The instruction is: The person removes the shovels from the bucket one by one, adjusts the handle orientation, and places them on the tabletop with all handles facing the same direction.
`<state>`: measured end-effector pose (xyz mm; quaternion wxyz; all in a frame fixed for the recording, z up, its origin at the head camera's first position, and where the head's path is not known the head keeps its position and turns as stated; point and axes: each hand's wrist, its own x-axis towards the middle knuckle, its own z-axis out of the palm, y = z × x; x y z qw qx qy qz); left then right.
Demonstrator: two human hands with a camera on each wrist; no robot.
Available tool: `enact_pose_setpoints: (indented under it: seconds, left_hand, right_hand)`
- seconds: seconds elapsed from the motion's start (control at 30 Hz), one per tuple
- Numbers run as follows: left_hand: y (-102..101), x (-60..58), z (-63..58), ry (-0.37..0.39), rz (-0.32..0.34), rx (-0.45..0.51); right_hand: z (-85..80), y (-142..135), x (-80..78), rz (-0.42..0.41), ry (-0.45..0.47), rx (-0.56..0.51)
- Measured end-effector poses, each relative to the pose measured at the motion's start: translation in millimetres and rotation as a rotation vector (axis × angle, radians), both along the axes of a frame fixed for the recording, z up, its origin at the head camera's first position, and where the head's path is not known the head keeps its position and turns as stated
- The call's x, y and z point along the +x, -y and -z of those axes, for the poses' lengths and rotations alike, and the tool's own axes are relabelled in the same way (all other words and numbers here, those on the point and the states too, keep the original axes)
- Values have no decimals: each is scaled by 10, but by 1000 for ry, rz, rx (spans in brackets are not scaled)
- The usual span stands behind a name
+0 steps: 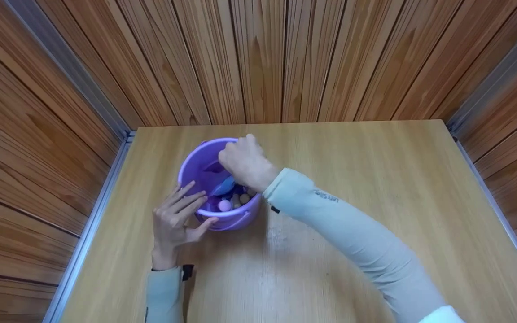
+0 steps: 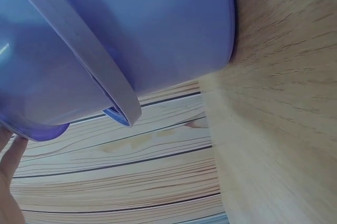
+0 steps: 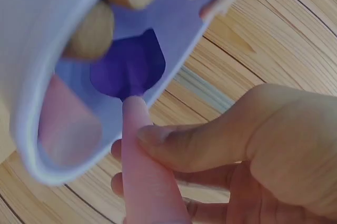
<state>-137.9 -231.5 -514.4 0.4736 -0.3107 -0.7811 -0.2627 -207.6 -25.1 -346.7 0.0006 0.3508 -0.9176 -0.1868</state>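
Near the far edge of the worktop (image 1: 352, 188), toward its far left corner, stands a purple bucket (image 1: 231, 223) with a pink ball (image 1: 224, 205) and a blue piece (image 1: 225, 185) inside. Over its mouth, the right hand (image 1: 246, 162) grasps a toy shovel (image 3: 132, 129) by its pink handle, the dark purple blade within the bucket. The left hand (image 1: 175, 220), fingers spread and gripping nothing, rests against the bucket's near left rim.

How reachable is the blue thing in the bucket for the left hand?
Likely yes: the left hand is at the bucket, and the blue thing shows uncovered close by. The right hand, gripping a pink handle, may crowd the far side.
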Motion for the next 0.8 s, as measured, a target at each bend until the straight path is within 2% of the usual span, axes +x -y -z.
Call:
enact_pose_setpoints:
  seconds: [0.07, 0.13, 0.27, 0.43, 0.6, 0.8]
  left_hand:
    - [-3, -4, 1, 6, 5, 10]
    - [-2, -2, 4, 12, 5, 16]
    - [7, 12, 13, 15, -8, 17]
    - [34, 48, 19, 1, -21, 26]
    - [39, 67, 12, -1, -30, 26]
    - [-18, 27, -1, -12, -3, 34]
  right_hand:
    - [-55, -91, -37, 18, 57, -24]
    - [-101, -199, -89, 45, 146, -93]
    - [-175, -448, -216, 107, 377, -301]
    - [-208, -713, -358, 139, 649, -518]
    - [-92, -956, -432, 175, 812, -732]
    - [132, -1261, -408, 115, 907, -1026]
